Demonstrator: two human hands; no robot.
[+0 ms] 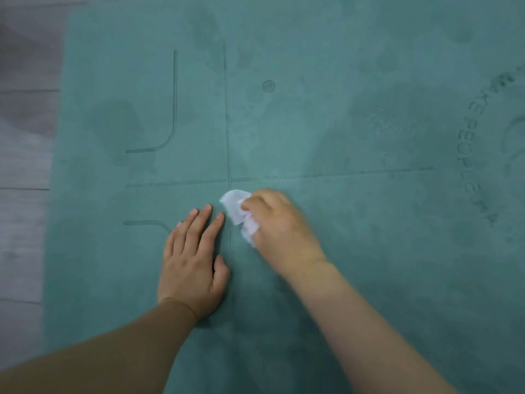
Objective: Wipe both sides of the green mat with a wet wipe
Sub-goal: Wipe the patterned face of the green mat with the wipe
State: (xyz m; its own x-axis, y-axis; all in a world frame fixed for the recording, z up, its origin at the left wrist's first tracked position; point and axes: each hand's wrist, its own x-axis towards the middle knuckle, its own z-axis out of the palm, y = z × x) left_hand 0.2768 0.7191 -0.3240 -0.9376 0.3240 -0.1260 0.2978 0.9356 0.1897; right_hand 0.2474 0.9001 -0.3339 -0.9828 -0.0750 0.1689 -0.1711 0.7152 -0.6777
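Note:
The green mat (326, 123) lies flat and fills most of the view, marked with embossed guide lines, a small dot and curved lettering at the right. Darker damp patches show on its upper half. My right hand (281, 231) grips a crumpled white wet wipe (238, 213) and holds it against the mat just below the crossing of the guide lines. My left hand (193, 263) rests flat on the mat with straight fingers, right beside the wipe.
Grey wood-look floor (25, 155) shows along the left, beyond the mat's left edge. The mat runs out of view at the top, right and bottom.

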